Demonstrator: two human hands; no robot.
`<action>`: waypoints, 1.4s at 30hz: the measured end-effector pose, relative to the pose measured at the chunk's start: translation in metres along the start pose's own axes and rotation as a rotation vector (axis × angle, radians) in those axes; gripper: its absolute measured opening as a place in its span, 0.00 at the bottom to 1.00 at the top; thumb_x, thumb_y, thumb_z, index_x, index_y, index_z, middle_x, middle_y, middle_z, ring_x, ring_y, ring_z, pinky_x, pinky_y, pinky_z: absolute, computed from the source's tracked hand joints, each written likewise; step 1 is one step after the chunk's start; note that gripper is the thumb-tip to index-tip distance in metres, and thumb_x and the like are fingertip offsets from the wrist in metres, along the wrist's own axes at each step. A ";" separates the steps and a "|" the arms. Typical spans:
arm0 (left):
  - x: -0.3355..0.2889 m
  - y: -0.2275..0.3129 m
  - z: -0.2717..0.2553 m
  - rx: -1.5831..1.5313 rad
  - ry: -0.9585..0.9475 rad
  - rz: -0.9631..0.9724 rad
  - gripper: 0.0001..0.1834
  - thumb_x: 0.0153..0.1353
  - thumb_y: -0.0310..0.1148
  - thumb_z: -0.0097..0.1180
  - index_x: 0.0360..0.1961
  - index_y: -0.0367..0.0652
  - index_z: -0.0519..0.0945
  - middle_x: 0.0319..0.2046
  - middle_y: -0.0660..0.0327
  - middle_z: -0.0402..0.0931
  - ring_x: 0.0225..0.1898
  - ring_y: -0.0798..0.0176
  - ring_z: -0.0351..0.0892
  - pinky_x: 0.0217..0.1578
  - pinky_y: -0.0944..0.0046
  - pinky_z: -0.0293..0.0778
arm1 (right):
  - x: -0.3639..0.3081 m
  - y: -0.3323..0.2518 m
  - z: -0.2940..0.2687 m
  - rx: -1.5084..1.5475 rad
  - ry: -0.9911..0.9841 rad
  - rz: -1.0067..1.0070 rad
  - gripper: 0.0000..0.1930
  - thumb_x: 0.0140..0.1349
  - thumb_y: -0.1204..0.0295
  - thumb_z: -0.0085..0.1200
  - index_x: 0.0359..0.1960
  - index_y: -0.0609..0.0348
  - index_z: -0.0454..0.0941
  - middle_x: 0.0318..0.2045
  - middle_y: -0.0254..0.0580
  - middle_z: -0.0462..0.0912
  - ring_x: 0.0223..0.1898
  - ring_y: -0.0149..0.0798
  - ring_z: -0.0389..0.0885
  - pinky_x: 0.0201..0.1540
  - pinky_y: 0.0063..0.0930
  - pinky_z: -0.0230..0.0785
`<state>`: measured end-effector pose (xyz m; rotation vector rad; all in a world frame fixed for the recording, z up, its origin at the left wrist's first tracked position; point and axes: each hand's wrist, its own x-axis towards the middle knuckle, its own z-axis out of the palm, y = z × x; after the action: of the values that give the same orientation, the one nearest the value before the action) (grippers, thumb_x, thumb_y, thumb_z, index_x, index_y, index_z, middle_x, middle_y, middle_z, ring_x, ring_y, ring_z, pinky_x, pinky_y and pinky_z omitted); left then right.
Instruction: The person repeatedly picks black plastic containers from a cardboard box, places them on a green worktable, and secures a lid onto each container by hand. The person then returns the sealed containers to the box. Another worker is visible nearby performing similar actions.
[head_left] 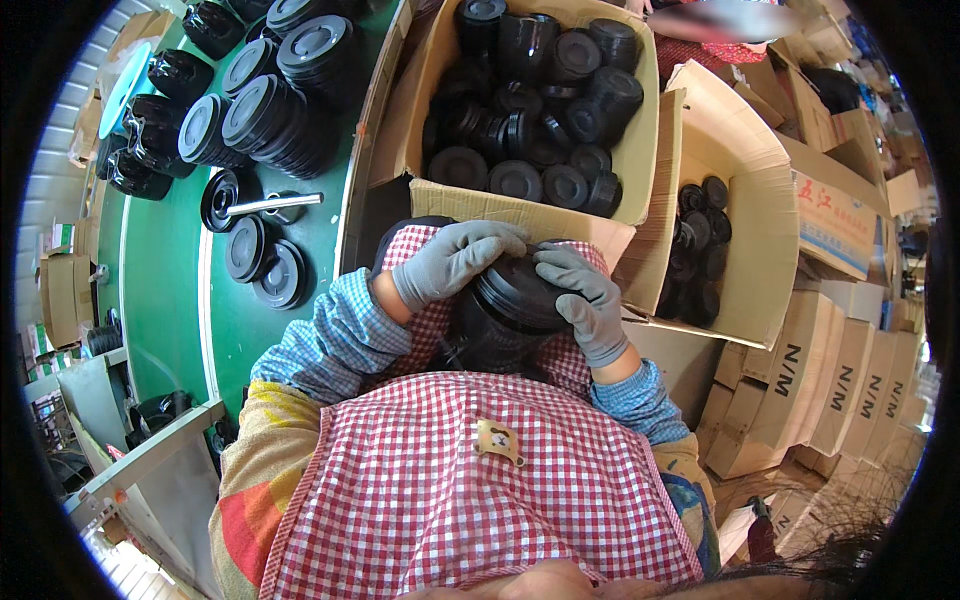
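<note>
On my lap rests a stack of black round lids (520, 290). My left hand (460, 262), in a grey glove, curls over the upper left of the stack. From the right, my right hand (590, 300), gloved alike, grips the stack's edge. Both hands are closed on it. Below the lids hangs a dark, glossy part (490, 343); whether it is more lids or plastic film, I cannot tell. Just beyond my hands stands a cardboard box (530, 205) filled with black round lids and pots (525, 45).
A green table (165, 270) at left carries stacked black lids (275, 125), glossy black jars (160, 130) and a metal rod (275, 204). Right of the big box, another open carton (750, 250) holds small black pieces (700, 240). Cardboard cartons (790, 385) fill the right side. A person (715, 25) is at the far edge.
</note>
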<state>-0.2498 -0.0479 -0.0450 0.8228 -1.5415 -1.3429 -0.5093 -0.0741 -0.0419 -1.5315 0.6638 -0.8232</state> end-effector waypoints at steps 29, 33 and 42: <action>-0.020 0.022 0.004 0.233 -0.101 -0.024 0.22 0.77 0.41 0.43 0.49 0.36 0.84 0.57 0.46 0.78 0.66 0.43 0.71 0.68 0.48 0.62 | -0.006 -0.002 -0.001 -0.217 -0.222 -0.067 0.24 0.71 0.54 0.52 0.56 0.61 0.82 0.64 0.50 0.76 0.71 0.54 0.64 0.76 0.49 0.44; -0.034 0.036 0.020 0.476 -0.063 0.001 0.18 0.75 0.39 0.47 0.50 0.36 0.83 0.57 0.47 0.78 0.67 0.42 0.69 0.67 0.48 0.65 | -0.007 -0.006 0.005 -0.308 -0.230 -0.100 0.23 0.73 0.60 0.43 0.63 0.57 0.77 0.66 0.47 0.74 0.71 0.50 0.65 0.76 0.46 0.42; -0.027 0.050 0.018 0.547 -0.162 0.103 0.15 0.72 0.35 0.51 0.49 0.36 0.83 0.55 0.47 0.79 0.63 0.42 0.73 0.64 0.49 0.68 | -0.003 -0.006 -0.003 -0.462 -0.244 -0.064 0.26 0.72 0.59 0.43 0.67 0.56 0.73 0.69 0.48 0.70 0.73 0.48 0.62 0.77 0.43 0.44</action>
<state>-0.2524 -0.0077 -0.0014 0.9618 -2.0955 -0.9357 -0.5135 -0.0728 -0.0358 -2.0413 0.6537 -0.5358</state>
